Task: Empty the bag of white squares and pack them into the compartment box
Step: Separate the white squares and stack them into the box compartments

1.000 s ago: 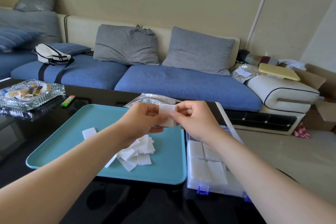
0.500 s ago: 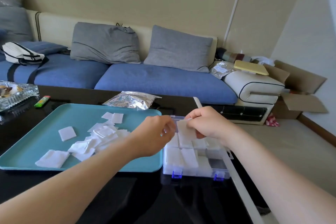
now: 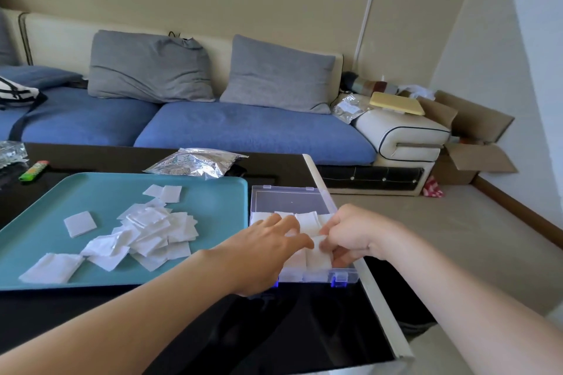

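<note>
Several white squares (image 3: 146,230) lie heaped on a teal tray (image 3: 213,192). Right of the tray stands the clear compartment box (image 3: 289,196) with blue latches, its lid open, white squares filling its compartments. My right hand (image 3: 353,231) is over the box's near right part and pinches a white square (image 3: 318,245) down into it. My left hand (image 3: 265,248) reaches over the box's left side, fingers stretched toward the squares inside. The crumpled silver bag (image 3: 195,163) lies flat behind the tray.
The black glossy table (image 3: 304,329) ends in a pale edge strip just right of the box. A green lighter (image 3: 33,170) and a glass ashtray (image 3: 10,151) sit at far left. A blue sofa with grey cushions stands behind; cardboard boxes at right.
Both hands have come down from above the tray to the box, carrying the white square into it. The view has swung to the right and lower.
</note>
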A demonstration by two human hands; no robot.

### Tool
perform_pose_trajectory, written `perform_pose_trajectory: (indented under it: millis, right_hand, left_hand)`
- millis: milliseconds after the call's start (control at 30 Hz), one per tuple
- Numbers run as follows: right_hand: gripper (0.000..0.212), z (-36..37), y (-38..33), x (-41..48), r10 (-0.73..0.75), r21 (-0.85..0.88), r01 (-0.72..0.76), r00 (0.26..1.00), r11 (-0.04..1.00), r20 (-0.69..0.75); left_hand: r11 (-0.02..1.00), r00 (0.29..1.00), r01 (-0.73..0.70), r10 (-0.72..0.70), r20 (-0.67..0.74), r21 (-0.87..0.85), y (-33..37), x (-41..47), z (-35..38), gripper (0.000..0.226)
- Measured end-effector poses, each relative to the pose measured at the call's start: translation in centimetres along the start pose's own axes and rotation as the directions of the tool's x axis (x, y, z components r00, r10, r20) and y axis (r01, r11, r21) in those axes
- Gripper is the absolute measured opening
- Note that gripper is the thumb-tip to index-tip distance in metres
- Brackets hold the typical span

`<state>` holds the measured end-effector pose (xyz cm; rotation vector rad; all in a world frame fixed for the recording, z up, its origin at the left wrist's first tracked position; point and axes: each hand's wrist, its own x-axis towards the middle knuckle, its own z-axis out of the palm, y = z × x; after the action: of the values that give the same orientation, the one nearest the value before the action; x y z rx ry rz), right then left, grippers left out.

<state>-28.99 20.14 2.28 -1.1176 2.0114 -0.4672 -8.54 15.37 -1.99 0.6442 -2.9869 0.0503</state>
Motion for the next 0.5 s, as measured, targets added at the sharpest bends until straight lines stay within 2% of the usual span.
perform_pose_trajectory:
  millis: [133,233,367,500]
  right_hand:
    - [0.012,0.04,0.29,0.06,-0.02,-0.035,0.019,1.0,0.999,-0.02]
    - [0.019,0.23,0.46,0.04,-0.038,-0.054,0.036,0.999,0.998,-0.029]
    - [0.026,0.44,0.51,0.0,-0.08,-0.13,0.078,0.997,0.988,-0.008]
    - [0.022,0.64,0.38,0.08,-0.124,-0.232,0.118,0.992,0.966,-0.014]
  left_hand:
    - [0.987,0.999,-0.041,0.046,-0.024,0.156,0.18,0.51,0.57,0.083]
    - [0.97,0.997,-0.032,0.046,-0.056,0.241,0.43,0.92,0.57,0.077]
    - [0.965,0.997,0.008,0.013,-0.079,0.261,0.68,1.0,0.74,0.068]
    - [0.961,0.994,0.009,0.022,-0.109,0.278,0.66,1.05,0.95,0.067]
